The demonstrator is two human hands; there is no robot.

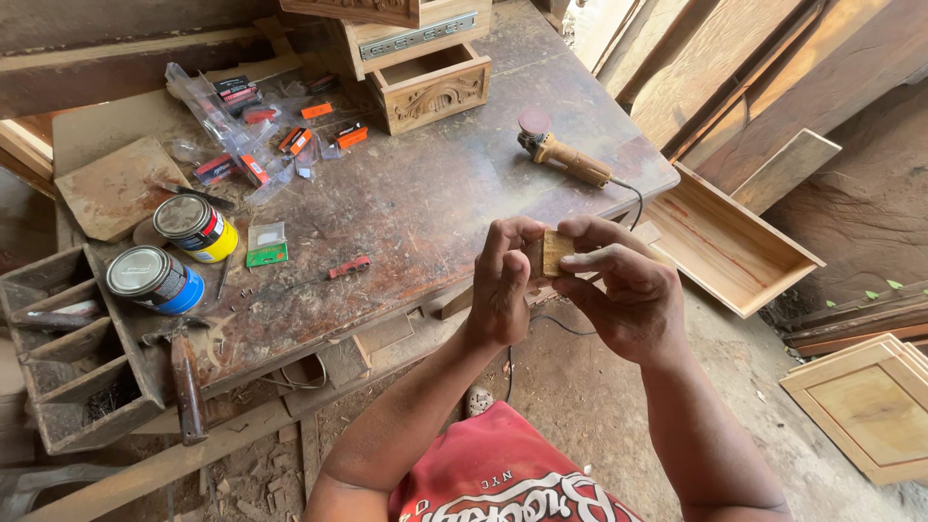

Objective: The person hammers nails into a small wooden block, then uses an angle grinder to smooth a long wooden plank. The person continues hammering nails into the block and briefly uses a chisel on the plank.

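Both hands pinch one small wooden piece point(557, 251) between them: the left hand point(503, 285) closes on its near-left side with thumb and curled fingers, and the right hand point(626, 290) clamps it from the right, index finger laid along the front and thumb behind. The piece is a pale, flat scrap held upright in the air, just past the front edge of the workbench point(425, 203), with most of its face hidden by the fingers.

Just beyond the grip, on the bench, lies a small power sander point(561, 152) with a round pad and a tan body, its cord trailing off the edge towards the hands. Further beyond it sits a carved wooden drawer box point(432, 87), with another box point(411, 34) stacked behind. Well to the left of the grip lie a small red tool point(348, 266), a green-edged packet point(266, 244), two tins, one yellow point(198, 227) and one blue point(155, 280), and a scatter of clear bags with orange and red parts point(261, 130). Farther left a hammer point(184, 372) rests by a divided wooden tray point(68, 353).

To the right of the grip, below bench level, an open wooden drawer point(730, 242) leans at a tilt, and a framed panel point(870, 406) lies on the dirt floor.
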